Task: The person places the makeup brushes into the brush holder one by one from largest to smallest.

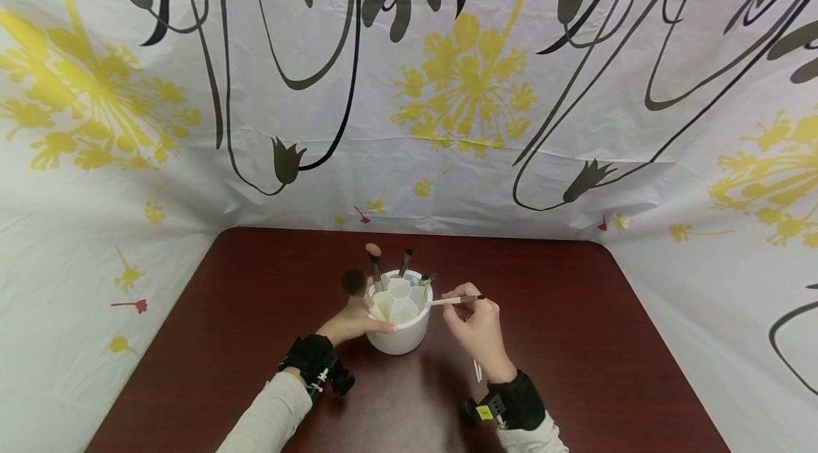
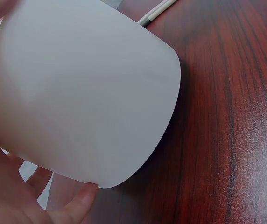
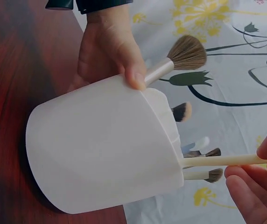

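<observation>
A white makeup brush holder [image 1: 399, 339] with round compartments stands on the table. My left hand [image 1: 351, 321] grips it from the left, thumb at the rim and fingers round its side. My right hand [image 1: 476, 329] pinches a thin makeup brush [image 1: 444, 302] with a pale handle. In the right wrist view, that handle [image 3: 203, 161] reaches to the holder's rim, and the bristle end is out of sight. Several brushes stand in the holder, among them a large fluffy brush [image 3: 188, 52] beside my left thumb and a tan-tipped brush [image 1: 373, 251] at the back.
A pale-handled brush [image 1: 477, 370] lies on the dark red-brown table [image 1: 575, 339], partly hidden by my right wrist. Behind the table's far edge hangs a white cloth [image 1: 383, 183] with yellow and grey flowers.
</observation>
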The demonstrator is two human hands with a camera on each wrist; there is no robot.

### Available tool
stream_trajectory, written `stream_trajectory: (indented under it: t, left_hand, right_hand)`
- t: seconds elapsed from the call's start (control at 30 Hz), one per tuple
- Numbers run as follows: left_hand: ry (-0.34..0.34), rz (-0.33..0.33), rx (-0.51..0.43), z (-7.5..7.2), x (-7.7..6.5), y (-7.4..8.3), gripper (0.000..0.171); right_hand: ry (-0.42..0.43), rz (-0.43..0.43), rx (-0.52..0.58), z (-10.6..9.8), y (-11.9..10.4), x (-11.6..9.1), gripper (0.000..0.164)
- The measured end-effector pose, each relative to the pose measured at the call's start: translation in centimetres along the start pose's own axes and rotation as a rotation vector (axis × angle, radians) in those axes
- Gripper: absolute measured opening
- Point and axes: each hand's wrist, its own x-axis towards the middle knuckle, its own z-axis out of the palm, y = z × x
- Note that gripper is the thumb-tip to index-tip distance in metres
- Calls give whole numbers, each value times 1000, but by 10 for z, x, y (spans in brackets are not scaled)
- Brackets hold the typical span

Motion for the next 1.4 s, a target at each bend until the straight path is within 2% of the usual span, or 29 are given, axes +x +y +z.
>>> stream_trajectory:
  t: [0.33,0.7,1.03,1.27,1.4]
  left_hand:
    - [-9,6,19,-1,-1,0,111]
    - [1,-14,24,-1,-1,2,113]
    - [7,15,29,1,-1,1,110]
    - [0,11,37,-1,-3,1,112]
    - [3,14,25,0,-1,1,111]
  right_hand:
    - [-55,98,2,9,1,0,12]
    - [-89,50,-42,20,4,-3,15]
    - [-115,28,-142,24,5,-4,13]
    - [-105,6,-183,25,8,-6,15]
    - [-121,26,-179,24,8,-7,18]
